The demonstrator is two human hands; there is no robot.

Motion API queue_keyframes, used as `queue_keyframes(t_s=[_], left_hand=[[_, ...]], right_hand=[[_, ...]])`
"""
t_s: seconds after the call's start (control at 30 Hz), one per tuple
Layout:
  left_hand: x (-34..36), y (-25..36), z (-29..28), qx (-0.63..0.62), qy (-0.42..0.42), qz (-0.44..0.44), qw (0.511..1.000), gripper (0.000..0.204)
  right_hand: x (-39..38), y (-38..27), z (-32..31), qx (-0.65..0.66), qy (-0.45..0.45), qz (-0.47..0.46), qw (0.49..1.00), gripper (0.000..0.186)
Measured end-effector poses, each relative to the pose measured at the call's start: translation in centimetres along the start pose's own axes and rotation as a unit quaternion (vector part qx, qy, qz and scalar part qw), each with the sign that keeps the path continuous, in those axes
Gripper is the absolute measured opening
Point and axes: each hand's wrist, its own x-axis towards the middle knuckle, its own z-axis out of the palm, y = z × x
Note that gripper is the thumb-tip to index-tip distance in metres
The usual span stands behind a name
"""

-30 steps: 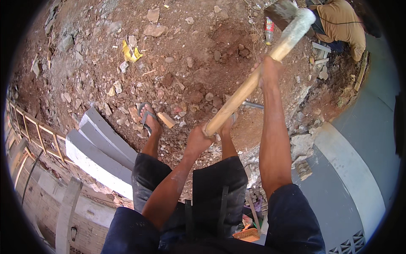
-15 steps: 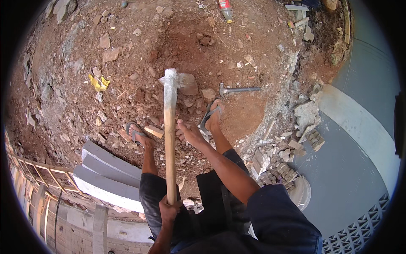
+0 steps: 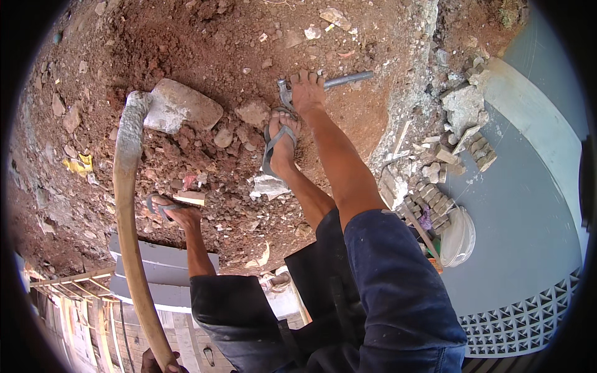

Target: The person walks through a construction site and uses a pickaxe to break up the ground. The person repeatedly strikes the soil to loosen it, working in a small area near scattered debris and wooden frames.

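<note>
My left hand [image 3: 163, 362], low at the left edge of the view, is closed around the wooden handle of a hoe [image 3: 128, 211]. The hoe's broad, dirt-smeared blade [image 3: 186, 107] rests on the reddish soil ahead of my feet. My right hand [image 3: 308, 94] reaches down with curled fingers over the neck of a claw hammer [image 3: 351, 79] lying on the ground. The hammer's head shows to the left of the hand and its grey handle to the right; the palm side is hidden.
My sandalled feet [image 3: 283, 146] stand apart on rubble-strewn soil. Grey-white slabs [image 3: 158, 270] lie at the lower left, near wooden framing [image 3: 74, 280]. Broken concrete [image 3: 460, 112], paver pieces [image 3: 429, 199] and a pale sack-like bundle [image 3: 458, 236] line the grey surface [image 3: 516, 205] at right.
My right hand has gone from beside the hoe handle out to the hammer and closed over it. The hoe has shifted left with my left hand, and the view has moved.
</note>
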Motion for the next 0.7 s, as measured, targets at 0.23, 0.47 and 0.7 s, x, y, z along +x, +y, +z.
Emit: queue_keyframes(t_s=[0.23, 0.47, 0.7], left_hand=[[-1.4, 0.7, 0.1, -0.109, -0.015, 0.015, 0.994, 0.048], [-1.8, 2.4, 1.7, -0.18, 0.003, 0.028, 0.983, 0.061], [-2.6, 3.2, 1.8, -0.25, 0.027, -0.003, 0.968, 0.054]], right_hand=[[-0.8, 5.8, 0.8, -0.063, 0.039, -0.129, 0.989, 0.032], [0.1, 9.0, 1.4, -0.092, 0.014, -0.184, 0.978, 0.028], [-11.8, 14.9, 7.5, 0.105, -0.015, -0.048, 0.993, 0.032]])
